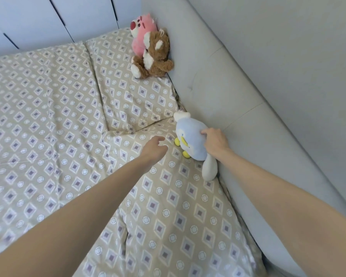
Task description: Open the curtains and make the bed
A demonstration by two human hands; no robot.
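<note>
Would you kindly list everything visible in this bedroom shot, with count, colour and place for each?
blue penguin plush: one, pale blue and white with yellow feet, on the bedding against the headboard, near the middle of the picture.
brown teddy bear: one, brown and white, on the far pillow against the headboard.
pink plush: one, pink, behind the brown teddy bear.
pillows: two, beige diamond print, along the headboard.
duvet: one, same beige print, spread over the bed.
headboard: one, grey, padded, right side.
wall panels: pale grey-blue, top left.
left hand: fingers relaxed, above the bedding beside the penguin.
right hand: grips the penguin's body.
</note>
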